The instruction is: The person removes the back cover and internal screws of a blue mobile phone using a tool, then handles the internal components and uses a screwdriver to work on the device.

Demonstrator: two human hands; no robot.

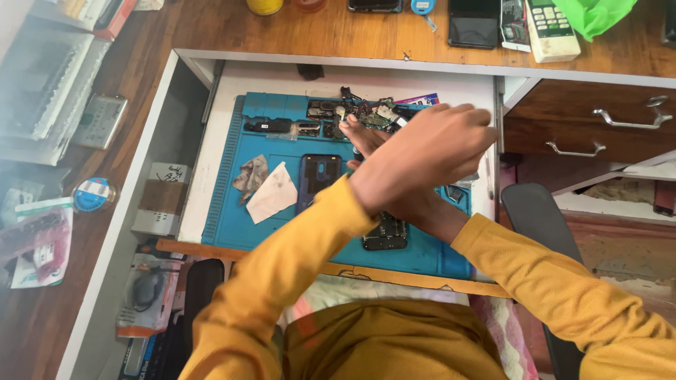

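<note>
The person's arms crossed over the blue work mat point(225, 211), both in yellow sleeves. The left hand point(433, 144) lay uppermost, reaching across toward the mat's right side, knuckles up and fingers point(470, 116) curled downward; what they closed on, if anything, could not be made out, since the back of the hand hid the palm. The right hand point(366, 137) passed beneath it toward the heap of small phone parts point(352, 116) along the mat's far edge. Only a couple of its fingertips showed there, just beside the parts, and whether they pinched anything could not be told.

Near the mat's middle lay a dark phone point(318, 176), partly covered by the left wrist. A stripped phone frame point(385, 232) at the mat's near edge was mostly hidden under the right forearm. Left of the phone on the mat sat a white paper scrap point(271, 193) and a crumpled cloth point(251, 172).

Beyond the mat, on the wooden tabletop point(317, 32), a remote control point(553, 28) and a green bag point(595, 14) were cut off by the top of the frame. Right of the mat, wooden drawers with metal handles point(630, 116) showed.
</note>
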